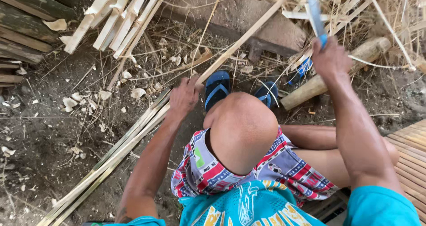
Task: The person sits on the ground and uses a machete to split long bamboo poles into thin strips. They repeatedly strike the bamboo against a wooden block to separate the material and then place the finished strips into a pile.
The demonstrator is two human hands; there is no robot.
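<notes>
Here the left hand (184,97) grips a long bamboo strip (239,39) at mid-frame; the right hand (330,57) closes around a blue-handled tool (316,13), probably a knife, upper right. The strip looks light, stiff, and sharp-edged, best held near the cut. Split slats (111,22) lie upper left.
</notes>
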